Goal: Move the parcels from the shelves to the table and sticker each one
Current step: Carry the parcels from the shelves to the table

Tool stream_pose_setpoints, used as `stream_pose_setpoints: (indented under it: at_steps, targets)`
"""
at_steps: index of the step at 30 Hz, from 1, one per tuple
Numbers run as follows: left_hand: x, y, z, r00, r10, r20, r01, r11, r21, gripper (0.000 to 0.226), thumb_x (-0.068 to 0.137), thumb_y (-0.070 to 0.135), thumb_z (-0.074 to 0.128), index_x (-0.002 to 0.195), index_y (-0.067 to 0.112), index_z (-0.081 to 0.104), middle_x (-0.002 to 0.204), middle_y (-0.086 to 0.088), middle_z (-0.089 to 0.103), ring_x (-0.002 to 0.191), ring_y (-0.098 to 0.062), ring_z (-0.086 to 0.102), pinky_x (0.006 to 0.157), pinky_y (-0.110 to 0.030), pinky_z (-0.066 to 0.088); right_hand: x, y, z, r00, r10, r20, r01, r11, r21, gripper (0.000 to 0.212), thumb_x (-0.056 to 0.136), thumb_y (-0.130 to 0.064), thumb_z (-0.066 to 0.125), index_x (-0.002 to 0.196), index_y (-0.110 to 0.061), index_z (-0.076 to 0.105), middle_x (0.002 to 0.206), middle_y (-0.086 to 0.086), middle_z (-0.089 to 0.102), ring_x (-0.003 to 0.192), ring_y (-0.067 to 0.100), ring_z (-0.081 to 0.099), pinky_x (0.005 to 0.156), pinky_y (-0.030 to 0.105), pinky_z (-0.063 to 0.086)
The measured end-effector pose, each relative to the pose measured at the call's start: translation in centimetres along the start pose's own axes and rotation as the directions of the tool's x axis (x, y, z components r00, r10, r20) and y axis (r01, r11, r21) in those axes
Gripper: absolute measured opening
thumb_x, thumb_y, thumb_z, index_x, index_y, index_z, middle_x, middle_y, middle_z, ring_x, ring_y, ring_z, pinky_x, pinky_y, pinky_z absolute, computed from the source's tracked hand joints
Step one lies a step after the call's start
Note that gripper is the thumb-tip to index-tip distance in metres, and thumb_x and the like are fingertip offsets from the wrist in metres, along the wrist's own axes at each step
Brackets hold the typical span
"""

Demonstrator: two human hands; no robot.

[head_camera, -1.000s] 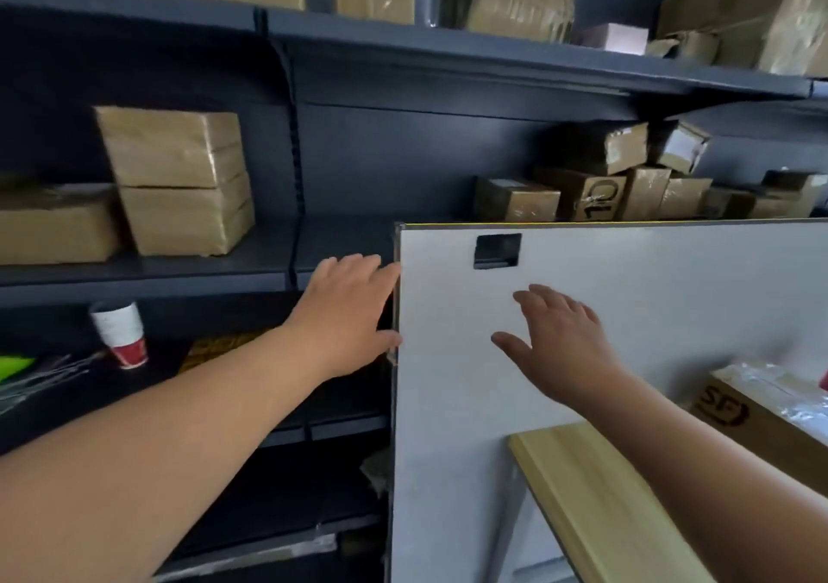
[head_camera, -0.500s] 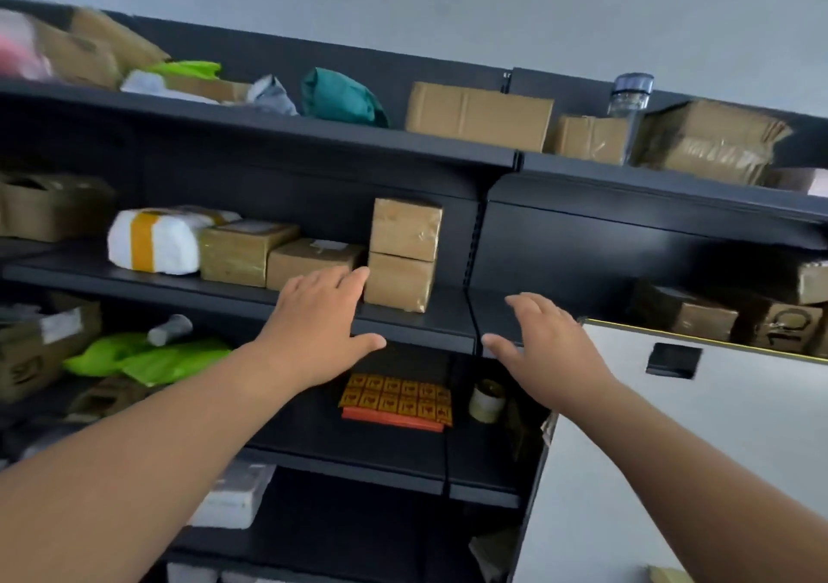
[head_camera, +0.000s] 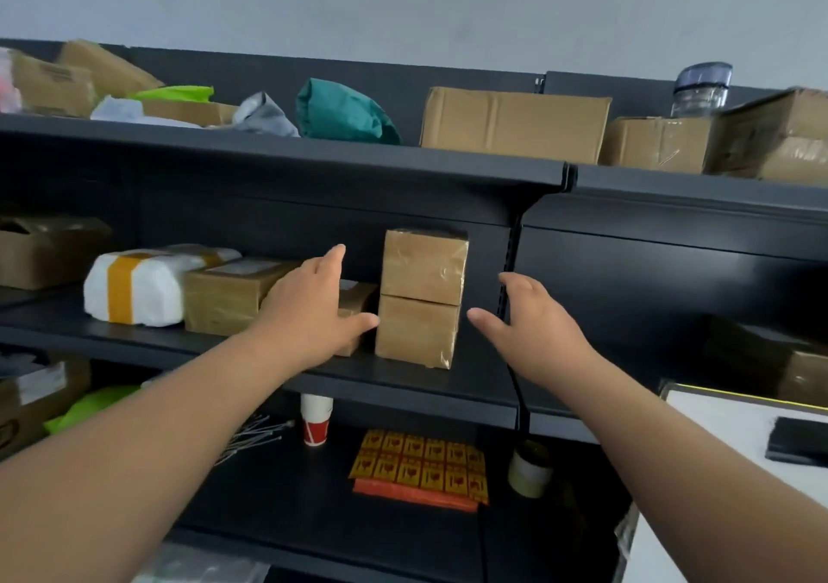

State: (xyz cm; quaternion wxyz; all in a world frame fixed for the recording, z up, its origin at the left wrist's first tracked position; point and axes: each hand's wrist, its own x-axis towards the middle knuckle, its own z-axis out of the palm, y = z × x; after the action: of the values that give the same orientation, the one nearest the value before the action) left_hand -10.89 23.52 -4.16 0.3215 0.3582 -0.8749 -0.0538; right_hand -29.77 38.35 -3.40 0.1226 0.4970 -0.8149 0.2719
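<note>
Two small brown taped parcels stand stacked on the middle shelf [head_camera: 403,381]: the upper parcel [head_camera: 425,266] on the lower parcel [head_camera: 414,329]. My left hand [head_camera: 309,313] is open just left of the stack, its thumb tip at the lower parcel's left edge. My right hand [head_camera: 533,336] is open a short way right of the stack, touching nothing. More parcels lie to the left: a flat brown box [head_camera: 228,295], a white parcel with a yellow band [head_camera: 139,287], and a low box [head_camera: 358,309] partly hidden behind my left hand. A sheet of orange stickers [head_camera: 421,464] lies on the shelf below.
The top shelf holds a large brown carton [head_camera: 515,123], a green bag [head_camera: 345,112], further boxes and a clear jar [head_camera: 701,89]. A paper cup [head_camera: 316,419] and a tape roll [head_camera: 528,468] sit by the stickers. A white panel [head_camera: 735,425] stands at the lower right.
The view swung left and up from the white panel to the shelves. Both hands have moved forward to either side of the two stacked parcels.
</note>
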Motion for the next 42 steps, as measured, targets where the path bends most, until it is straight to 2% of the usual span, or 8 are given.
stream_pose_setpoints:
  at_steps: [5,13,17,21,29,33,37,42]
  targets:
    - [7.4,0.5,2.9,0.998,-0.054,0.011,0.054,0.994,-0.098,0.103,0.079,0.052,0.068,0.153,0.022,0.003,0.156,-0.009,0.023,0.138,-0.026,0.032,0.108,-0.038,0.034,7.3,1.6,1.7,1.0,0.014,0.0,-0.014,0.999,0.046,0.076,0.092,-0.052,0.051,0.15,-0.013,0.019,0.155,0.007,0.025,0.135,0.026,0.037,0.102,0.035,0.038]
    - [16.0,0.6,7.2,0.992,-0.086,0.088,0.109,0.943,-0.314,0.111,0.071,0.05,0.076,0.151,0.035,0.002,0.158,0.004,0.017,0.143,-0.02,0.023,0.11,-0.036,0.028,15.5,4.1,4.4,0.998,-0.005,0.057,-0.007,0.977,0.213,0.091,0.085,-0.055,0.061,0.152,-0.021,0.011,0.157,0.005,0.021,0.138,0.025,0.032,0.103,0.033,0.035]
    - [17.6,0.6,8.6,0.983,-0.117,0.138,0.166,0.888,-0.429,0.111,0.069,0.043,0.08,0.151,0.036,0.006,0.155,0.004,0.025,0.139,-0.019,0.031,0.108,-0.034,0.034,17.1,4.2,5.7,0.995,-0.028,0.095,-0.005,0.946,0.324,0.09,0.081,-0.052,0.067,0.15,-0.022,0.017,0.147,0.003,0.037,0.131,0.02,0.042,0.1,0.03,0.038]
    - [17.5,1.2,9.0,0.993,-0.107,0.044,0.115,0.874,-0.471,0.096,0.072,0.031,0.081,0.148,0.028,0.023,0.14,0.002,0.045,0.118,-0.014,0.048,0.094,-0.027,0.042,17.3,3.7,6.6,0.999,0.003,0.049,-0.022,0.919,0.394,0.08,0.08,-0.046,0.07,0.144,-0.019,0.029,0.129,0.001,0.054,0.114,0.017,0.055,0.094,0.035,0.05]
    - [12.3,3.3,6.9,0.99,-0.012,-0.139,-0.057,0.874,-0.482,0.085,0.074,0.033,0.078,0.142,0.036,0.027,0.126,0.01,0.052,0.112,-0.01,0.051,0.094,-0.033,0.048,12.0,2.6,3.9,0.992,0.021,-0.128,0.036,0.905,0.425,0.083,0.079,-0.039,0.074,0.144,-0.032,0.024,0.128,-0.008,0.051,0.114,0.012,0.052,0.093,0.034,0.05]
    - [7.8,4.1,5.8,0.99,0.039,-0.137,-0.102,0.866,-0.489,0.084,0.075,0.034,0.078,0.141,0.036,0.026,0.13,0.008,0.052,0.112,-0.011,0.052,0.094,-0.037,0.05,6.6,1.5,2.5,0.987,0.063,-0.149,-0.001,0.921,0.388,0.088,0.08,-0.038,0.074,0.148,-0.029,0.019,0.132,-0.008,0.048,0.114,0.01,0.049,0.096,0.032,0.049]
    - [2.8,5.0,3.9,0.982,0.13,-0.138,-0.181,0.855,-0.486,0.084,0.075,0.033,0.078,0.142,0.033,0.027,0.131,0.009,0.051,0.112,-0.009,0.051,0.092,-0.031,0.049,0.4,0.2,1.0,0.973,0.147,-0.179,-0.066,0.917,0.395,0.09,0.079,-0.038,0.075,0.148,-0.03,0.018,0.127,-0.013,0.047,0.106,0.003,0.044,0.091,0.024,0.046]
    - [-3.4,6.2,2.6,0.971,0.222,-0.092,-0.235,0.802,-0.549,0.084,0.076,0.033,0.077,0.142,0.033,0.025,0.137,0.008,0.047,0.119,-0.01,0.047,0.098,-0.036,0.048,-7.8,-1.3,-0.5,0.945,0.252,-0.208,-0.157,0.908,0.389,0.088,0.08,-0.035,0.075,0.147,-0.032,0.019,0.117,-0.022,0.038,0.106,0.0,0.041,0.087,0.019,0.041]
